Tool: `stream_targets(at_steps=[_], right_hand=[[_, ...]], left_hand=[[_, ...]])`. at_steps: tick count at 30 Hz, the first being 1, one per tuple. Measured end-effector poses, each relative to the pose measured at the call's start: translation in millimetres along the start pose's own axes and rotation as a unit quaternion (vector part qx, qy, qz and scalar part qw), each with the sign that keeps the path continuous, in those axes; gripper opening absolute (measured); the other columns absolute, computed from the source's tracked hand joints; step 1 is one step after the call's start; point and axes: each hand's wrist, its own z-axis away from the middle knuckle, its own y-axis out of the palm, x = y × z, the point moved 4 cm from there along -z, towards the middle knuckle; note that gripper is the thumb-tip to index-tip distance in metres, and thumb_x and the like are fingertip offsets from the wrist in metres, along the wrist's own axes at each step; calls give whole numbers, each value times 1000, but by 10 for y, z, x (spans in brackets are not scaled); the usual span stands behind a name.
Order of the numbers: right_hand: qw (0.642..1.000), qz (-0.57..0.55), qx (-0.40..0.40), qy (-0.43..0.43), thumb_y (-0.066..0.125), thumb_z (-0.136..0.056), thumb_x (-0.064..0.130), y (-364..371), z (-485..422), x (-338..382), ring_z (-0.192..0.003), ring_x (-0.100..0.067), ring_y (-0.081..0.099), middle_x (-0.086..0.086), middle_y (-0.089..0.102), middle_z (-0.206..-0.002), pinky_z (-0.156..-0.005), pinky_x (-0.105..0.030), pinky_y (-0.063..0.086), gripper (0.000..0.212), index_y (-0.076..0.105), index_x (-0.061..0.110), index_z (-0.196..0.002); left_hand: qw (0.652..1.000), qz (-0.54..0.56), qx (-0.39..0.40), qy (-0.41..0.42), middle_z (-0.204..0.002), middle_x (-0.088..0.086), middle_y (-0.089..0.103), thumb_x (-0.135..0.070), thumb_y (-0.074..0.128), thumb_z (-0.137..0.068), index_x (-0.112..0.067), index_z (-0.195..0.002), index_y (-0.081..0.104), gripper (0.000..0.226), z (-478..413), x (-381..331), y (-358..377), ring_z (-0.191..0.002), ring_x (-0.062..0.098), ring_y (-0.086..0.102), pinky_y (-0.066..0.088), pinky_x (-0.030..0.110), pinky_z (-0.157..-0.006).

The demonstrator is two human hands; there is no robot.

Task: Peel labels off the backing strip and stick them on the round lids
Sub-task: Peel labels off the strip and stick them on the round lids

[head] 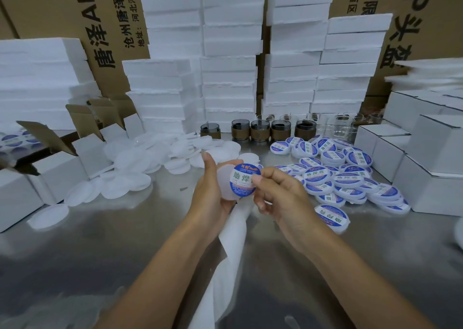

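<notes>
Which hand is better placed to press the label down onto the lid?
Probably the right hand: it pinches the label at its edge, right over the lid, while the left hand holds that lid.

Bare left hand [213,188], right hand [281,199]

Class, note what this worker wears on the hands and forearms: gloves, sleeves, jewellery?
Nothing shows. The left hand and right hand carry no gloves, rings or watch; both forearms are uncovered down to the frame's edge, no sleeve in view.
</notes>
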Motion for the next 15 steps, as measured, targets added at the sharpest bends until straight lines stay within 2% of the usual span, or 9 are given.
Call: stream_targets(at_steps=[4,8,13,15], right_hand=[[1000,16,-2,-7,62,-85,8,34,27,3,-41,-4,38,9,60,-55,-42,-12,32,13,63,16,-75],[999,31,-33,-5,66,-82,7,18,19,-15,-39,0,46,4,65,-64,-40,-10,33,7,65,11,-78],[996,44,-73,10,70,-79,7,-24,20,-26,-39,1,51,1,66,-73,-40,-8,35,5,66,10,-76],[995,55,-83,15,71,-79,7,-37,14,-24,-40,2,52,3,66,-71,-41,-7,36,6,67,10,-75]], left_hand=[[999,18,45,-13,-91,14,73,-64,22,-88,-10,-90,67,70,19,60,52,-87,26,69,53,41,-86],[998,18,60,-18,-88,12,74,-64,20,-87,-8,-91,67,73,-5,89,35,-82,21,71,59,29,-69],[997,18,76,-23,-92,12,74,-68,25,-78,-8,-94,68,75,-20,108,42,-86,23,71,58,28,-68],[996,17,82,-23,-93,13,74,-68,27,-74,-7,-96,66,76,-18,102,52,-88,23,71,58,28,-67]])
